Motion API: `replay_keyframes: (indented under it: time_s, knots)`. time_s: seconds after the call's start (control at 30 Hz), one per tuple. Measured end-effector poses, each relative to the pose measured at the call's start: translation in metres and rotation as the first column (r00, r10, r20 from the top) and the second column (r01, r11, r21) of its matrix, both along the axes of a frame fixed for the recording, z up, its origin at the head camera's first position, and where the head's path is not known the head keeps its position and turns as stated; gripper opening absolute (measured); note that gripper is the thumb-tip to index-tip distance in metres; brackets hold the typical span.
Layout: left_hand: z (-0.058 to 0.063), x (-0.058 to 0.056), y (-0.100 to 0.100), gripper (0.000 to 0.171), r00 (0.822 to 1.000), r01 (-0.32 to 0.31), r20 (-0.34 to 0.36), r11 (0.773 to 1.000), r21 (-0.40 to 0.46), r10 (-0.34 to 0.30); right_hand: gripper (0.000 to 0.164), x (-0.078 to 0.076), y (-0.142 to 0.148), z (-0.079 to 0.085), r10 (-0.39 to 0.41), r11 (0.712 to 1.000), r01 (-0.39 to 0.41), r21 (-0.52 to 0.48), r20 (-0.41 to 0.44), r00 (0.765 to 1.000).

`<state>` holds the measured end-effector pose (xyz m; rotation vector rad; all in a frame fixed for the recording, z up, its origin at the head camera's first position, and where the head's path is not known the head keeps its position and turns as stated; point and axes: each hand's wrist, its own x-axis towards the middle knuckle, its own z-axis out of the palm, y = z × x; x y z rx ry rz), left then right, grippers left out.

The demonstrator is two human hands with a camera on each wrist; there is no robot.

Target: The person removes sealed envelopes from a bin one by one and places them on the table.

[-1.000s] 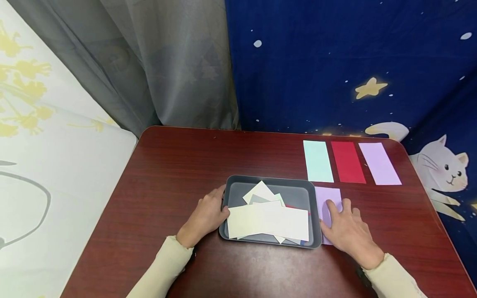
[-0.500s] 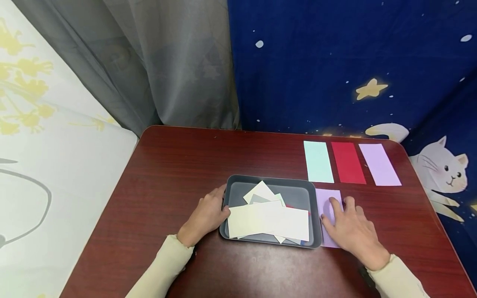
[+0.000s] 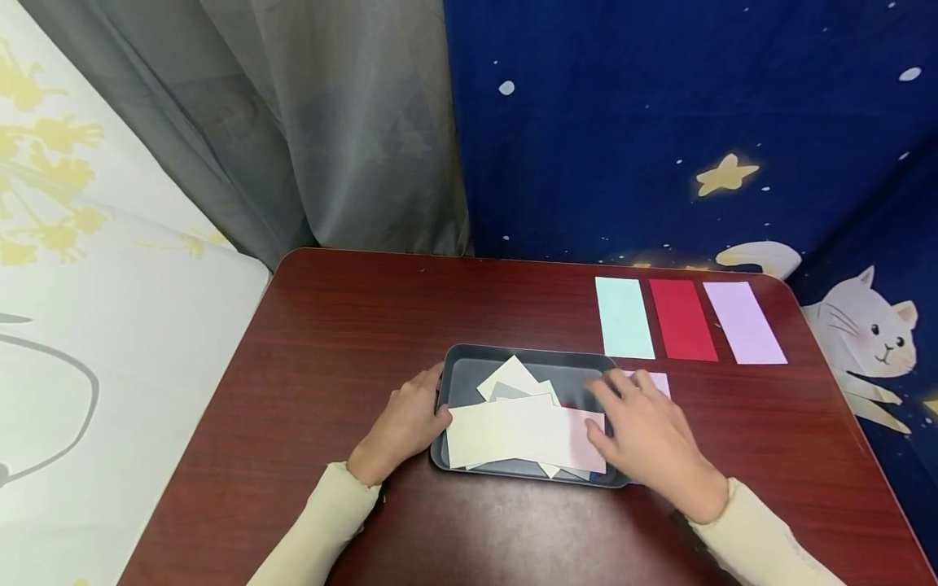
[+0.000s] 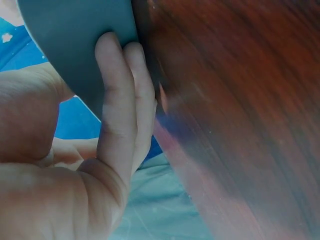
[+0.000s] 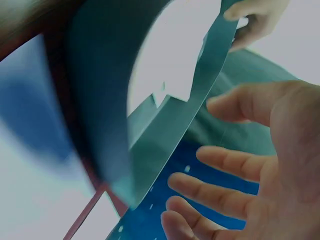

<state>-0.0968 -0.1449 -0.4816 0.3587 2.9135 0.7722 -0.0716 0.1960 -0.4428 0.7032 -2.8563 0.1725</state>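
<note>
A dark grey rectangular tray [image 3: 463, 376] lies on the table, with several overlapping paper pieces inside. The topmost is a wide cream paper strip [image 3: 498, 435]. My left hand [image 3: 406, 423] grips the tray's left side, thumb at the rim; the left wrist view shows its fingers [image 4: 116, 90] along the outer wall. Over the tray's right end hovers my right hand [image 3: 655, 435], fingers spread and nothing held, above the end of the cream strip. In the right wrist view its palm [image 5: 295, 170] faces the tray. Partly hidden beneath that hand is a lilac paper strip [image 3: 659, 382] beside the tray.
Toward the back right, three paper strips lie in a row: mint [image 3: 624, 317], red [image 3: 683, 319] and lilac [image 3: 744, 322]. Behind the brown table [image 3: 366, 309] hang a grey curtain [image 3: 366, 130] and a blue patterned cloth [image 3: 586, 122].
My right hand has lifted off the lilac strip beside the tray and moved left over the tray's right end. My left hand and the tray have stayed put.
</note>
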Motion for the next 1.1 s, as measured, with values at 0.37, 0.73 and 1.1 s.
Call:
replay_keyframes:
  time_s: [0.37, 0.73, 1.1]
  knots:
    - [-0.002, 0.0, 0.0, 0.063, 1.0, -0.003, -0.02, 1.0, -0.001, 0.003, 0.048, -0.005, -0.047, -0.013, 0.205, 0.977, -0.205, 0.048, 0.012, 0.979]
    - [-0.002, 0.0, 0.0, 0.064, 0.998, 0.014, -0.057, 1.0, -0.006, -0.014, 0.052, -0.006, -0.073, -0.021, 0.291, 0.952, -0.295, 0.077, 0.061, 0.955]
    - [-0.001, 0.0, 0.0, 0.064, 0.999, 0.009, -0.05, 1.0, -0.008, -0.009, 0.056, -0.008, -0.082, -0.029, 0.316, 0.944, -0.324, 0.064, 0.117, 0.942]
